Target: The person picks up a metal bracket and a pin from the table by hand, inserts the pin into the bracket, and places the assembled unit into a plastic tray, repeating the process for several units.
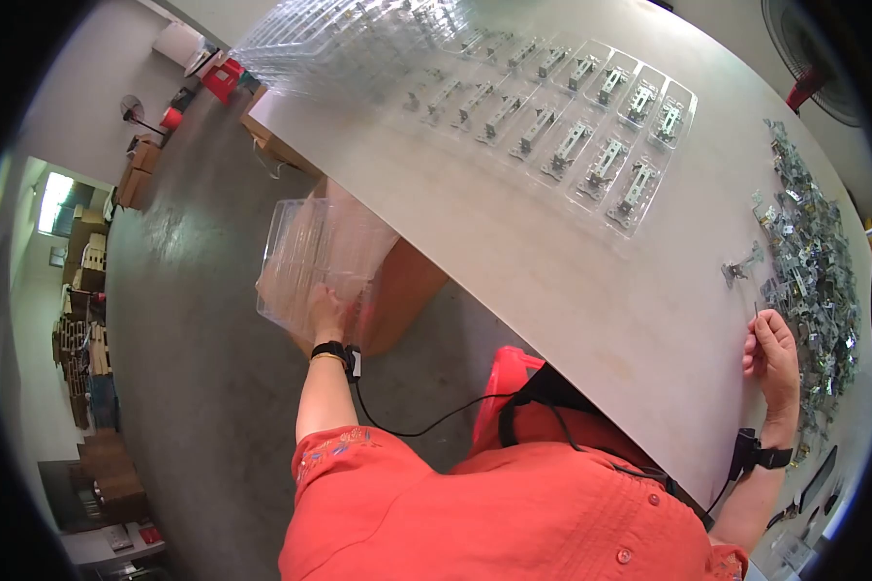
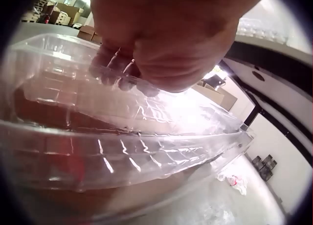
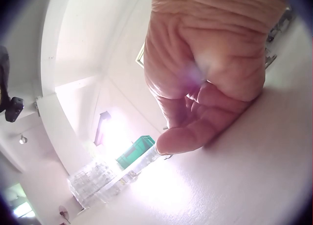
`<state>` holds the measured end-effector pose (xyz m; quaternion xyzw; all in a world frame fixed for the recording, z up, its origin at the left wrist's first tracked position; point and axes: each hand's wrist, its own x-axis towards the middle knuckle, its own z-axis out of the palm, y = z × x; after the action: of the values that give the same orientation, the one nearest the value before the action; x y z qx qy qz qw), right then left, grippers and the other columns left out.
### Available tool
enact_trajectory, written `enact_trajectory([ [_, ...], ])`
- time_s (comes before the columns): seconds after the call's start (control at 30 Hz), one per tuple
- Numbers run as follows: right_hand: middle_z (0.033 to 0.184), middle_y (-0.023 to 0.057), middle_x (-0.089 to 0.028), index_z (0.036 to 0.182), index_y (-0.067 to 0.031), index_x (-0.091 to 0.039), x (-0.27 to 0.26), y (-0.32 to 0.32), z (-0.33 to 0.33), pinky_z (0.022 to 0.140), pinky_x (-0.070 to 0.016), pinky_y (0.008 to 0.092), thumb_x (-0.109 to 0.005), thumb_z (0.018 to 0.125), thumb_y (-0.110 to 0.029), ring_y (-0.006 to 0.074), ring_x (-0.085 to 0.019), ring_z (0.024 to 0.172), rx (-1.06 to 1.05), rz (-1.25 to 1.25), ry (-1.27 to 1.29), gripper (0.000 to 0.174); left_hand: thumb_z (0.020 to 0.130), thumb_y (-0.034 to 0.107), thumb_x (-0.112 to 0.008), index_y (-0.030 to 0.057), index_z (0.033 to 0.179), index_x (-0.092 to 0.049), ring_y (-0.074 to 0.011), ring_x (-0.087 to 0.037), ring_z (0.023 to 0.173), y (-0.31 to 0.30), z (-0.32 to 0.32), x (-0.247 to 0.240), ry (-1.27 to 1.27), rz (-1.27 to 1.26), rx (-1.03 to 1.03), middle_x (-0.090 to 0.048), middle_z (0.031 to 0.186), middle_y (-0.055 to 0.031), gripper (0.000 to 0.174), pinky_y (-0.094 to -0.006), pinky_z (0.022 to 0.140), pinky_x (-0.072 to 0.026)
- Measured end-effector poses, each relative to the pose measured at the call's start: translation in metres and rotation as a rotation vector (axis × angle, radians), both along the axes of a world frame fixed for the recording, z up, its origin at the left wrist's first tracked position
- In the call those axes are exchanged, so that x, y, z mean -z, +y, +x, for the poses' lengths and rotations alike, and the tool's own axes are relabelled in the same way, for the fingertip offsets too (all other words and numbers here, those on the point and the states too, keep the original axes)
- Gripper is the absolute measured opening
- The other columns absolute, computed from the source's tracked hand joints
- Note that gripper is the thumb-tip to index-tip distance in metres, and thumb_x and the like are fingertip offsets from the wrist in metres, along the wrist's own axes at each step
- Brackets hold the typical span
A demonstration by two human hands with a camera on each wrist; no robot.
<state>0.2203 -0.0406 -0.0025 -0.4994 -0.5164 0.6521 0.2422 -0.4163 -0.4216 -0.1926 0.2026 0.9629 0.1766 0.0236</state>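
My left hand (image 1: 327, 315) is out past the table edge, gripping clear plastic trays (image 1: 295, 242) above a cardboard box. In the left wrist view, the fingers of my left hand (image 2: 166, 39) curl over the rim of a clear tray (image 2: 112, 156) and show through the plastic. By the pile of metal parts (image 1: 814, 281), my right hand (image 1: 773, 356) is low over the table with thumb and forefinger together. A thin bit of metal sticks out from its fingertips; the rest is hidden. The right wrist view shows my right hand (image 3: 205, 73) with its fingers curled.
Filled clear trays (image 1: 572, 145) of metal hinge-like parts lie across the table (image 1: 436, 203). Stacked empty trays (image 1: 329, 48) stand at the far left. A single metal part (image 1: 741, 268) lies left of the pile. The cardboard box (image 1: 407, 290) and a red stool (image 1: 504, 373) are beside the table.
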Motion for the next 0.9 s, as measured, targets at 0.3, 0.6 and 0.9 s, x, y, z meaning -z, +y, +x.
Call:
enact_trajectory([
  [0.3, 0.072, -0.0018, -0.06, 0.096, -0.0111, -0.057, -0.007, -0.002, 0.003, 0.048, -0.0486, 0.0211, -0.056, 0.107, -0.027, 0.0071, -0.06, 0.056, -0.087, 0.009, 0.017, 0.019, 0.098, 0.014, -0.053, -0.0018, 0.104, -0.054, -0.0462, -0.058, 0.103, -0.03, 0.01, -0.07, 0.387, 0.203, -0.237, -0.062, 0.109, -0.0244, 0.017, -0.0525, 0.087, -0.0454],
  [0.6, 0.075, 0.0017, -0.064, 0.097, -0.0069, -0.06, -0.005, -0.004, 0.011, 0.055, -0.055, 0.0266, -0.059, 0.104, -0.023, 0.0112, -0.064, 0.06, -0.169, 0.01, 0.068, 0.017, 0.107, 0.017, -0.054, 0.0026, 0.102, -0.053, -0.0344, -0.058, 0.083, 0.122, 0.13, -0.272, 0.796, 0.556, 0.397, -0.059, 0.09, -0.014, 0.015, -0.0411, 0.075, -0.0487],
  [0.9, 0.078, 0.004, -0.066, 0.098, -0.0035, -0.062, 0.003, -0.006, 0.018, 0.057, -0.056, 0.027, -0.056, 0.104, -0.019, 0.0112, -0.066, 0.064, -0.199, 0.041, 0.094, 0.018, 0.105, 0.013, -0.056, 0.0029, 0.102, -0.054, -0.0304, -0.058, 0.067, 0.259, 0.254, -0.323, 0.523, 0.488, 1.073, -0.059, 0.081, -0.0138, 0.01, -0.0371, 0.063, -0.0485],
])
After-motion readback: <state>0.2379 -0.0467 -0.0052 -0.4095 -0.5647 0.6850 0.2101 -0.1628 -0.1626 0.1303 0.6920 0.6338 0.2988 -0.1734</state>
